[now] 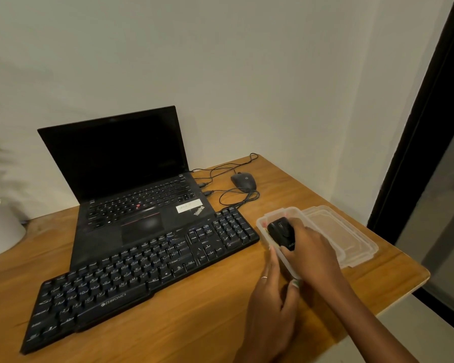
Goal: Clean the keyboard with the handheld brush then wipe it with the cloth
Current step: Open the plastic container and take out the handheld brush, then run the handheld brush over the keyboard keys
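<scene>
Right hand [308, 248] is curled round a black handheld brush [281, 231], lifting or sitting it inside the clear plastic container [262, 224]; can't tell if the brush has cleared the rim. Left hand [273, 292] lies along the container's near-left wall, fingers straight against it, steadying, gripping nothing. Container lid [351, 239] lies flat just beside the box at its 3 o'clock. Keyboard [142, 271] sits at roughly 9 o'clock from the grip, long axis running from 7–8 o'clock (near-left corner) up to 2 o'clock (numpad end), and that numpad end is just beside the container. So the right hand, brush in it, is the nearer one; next move looks like a short sweep leftward onto the numpad, then down the long axis. Cloth not seen, possibly in the box under the hand. Laptop [131, 184] open behind the keyboard at 11 o'clock, mouse [243, 180] with cable at 12, white pot [0, 229] far left, all on the wooden table [194, 323].
</scene>
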Available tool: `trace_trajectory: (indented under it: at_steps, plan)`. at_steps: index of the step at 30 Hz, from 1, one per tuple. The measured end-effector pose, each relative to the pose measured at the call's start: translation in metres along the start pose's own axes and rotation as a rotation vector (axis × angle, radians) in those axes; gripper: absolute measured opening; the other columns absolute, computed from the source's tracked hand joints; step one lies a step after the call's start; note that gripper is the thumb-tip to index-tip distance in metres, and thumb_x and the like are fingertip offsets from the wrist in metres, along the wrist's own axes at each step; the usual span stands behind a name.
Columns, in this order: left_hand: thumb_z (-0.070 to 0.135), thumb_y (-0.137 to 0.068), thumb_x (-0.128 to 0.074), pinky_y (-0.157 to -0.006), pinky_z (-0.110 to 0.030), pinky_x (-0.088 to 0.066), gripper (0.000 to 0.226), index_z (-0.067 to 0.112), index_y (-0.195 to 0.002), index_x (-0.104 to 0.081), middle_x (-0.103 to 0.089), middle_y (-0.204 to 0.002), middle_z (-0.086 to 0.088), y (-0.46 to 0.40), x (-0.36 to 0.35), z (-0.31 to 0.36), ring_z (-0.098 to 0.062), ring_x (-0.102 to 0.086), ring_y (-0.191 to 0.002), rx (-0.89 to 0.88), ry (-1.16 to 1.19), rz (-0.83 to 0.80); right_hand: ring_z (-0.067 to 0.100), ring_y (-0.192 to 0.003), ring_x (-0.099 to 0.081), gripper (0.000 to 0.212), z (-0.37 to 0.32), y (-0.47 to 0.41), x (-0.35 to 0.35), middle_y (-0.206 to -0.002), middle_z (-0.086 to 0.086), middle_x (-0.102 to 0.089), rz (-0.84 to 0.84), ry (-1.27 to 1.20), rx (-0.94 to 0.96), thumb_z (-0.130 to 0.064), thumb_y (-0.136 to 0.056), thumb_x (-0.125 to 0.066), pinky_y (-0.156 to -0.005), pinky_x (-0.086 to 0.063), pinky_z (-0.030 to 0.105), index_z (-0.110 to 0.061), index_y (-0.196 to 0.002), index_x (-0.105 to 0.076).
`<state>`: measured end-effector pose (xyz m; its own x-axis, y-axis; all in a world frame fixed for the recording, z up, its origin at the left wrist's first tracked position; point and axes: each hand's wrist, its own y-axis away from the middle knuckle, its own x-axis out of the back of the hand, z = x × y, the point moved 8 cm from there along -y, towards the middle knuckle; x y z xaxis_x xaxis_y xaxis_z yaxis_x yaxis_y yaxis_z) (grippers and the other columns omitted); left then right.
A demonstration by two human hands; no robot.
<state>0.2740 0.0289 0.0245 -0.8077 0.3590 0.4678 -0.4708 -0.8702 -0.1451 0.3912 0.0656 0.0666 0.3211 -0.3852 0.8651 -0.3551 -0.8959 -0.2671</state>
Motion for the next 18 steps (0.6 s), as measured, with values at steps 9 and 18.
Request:
trace_trajectory:
  at_steps: [9,18]
  plan:
    - [0.03,-0.1,-0.042,-0.11,-0.01,-0.022,0.068,0.037,-0.152,0.003,-0.014,-0.157,0.02,0.001,0.001,-0.001,0.009,-0.018,-0.139,-0.006,0.054,0.034,0.01,-0.102,-0.053,0.072,0.001,0.015,0.037,-0.111,-0.012,-0.052,0.254,-0.575,-0.02,-0.02,-0.076,-0.077,-0.075,-0.045,0.022,-0.025,-0.138,-0.041]
    - [0.031,-0.098,-0.041,-0.112,-0.017,-0.026,0.064,0.04,-0.152,-0.007,-0.019,-0.156,0.021,-0.001,0.002,-0.003,0.011,-0.019,-0.137,-0.025,0.088,0.077,0.018,-0.106,-0.058,0.058,-0.002,0.028,0.032,-0.115,0.0,-0.059,0.077,-1.019,-0.136,-0.019,-0.069,-0.081,-0.071,-0.053,0.024,-0.027,-0.12,-0.057]
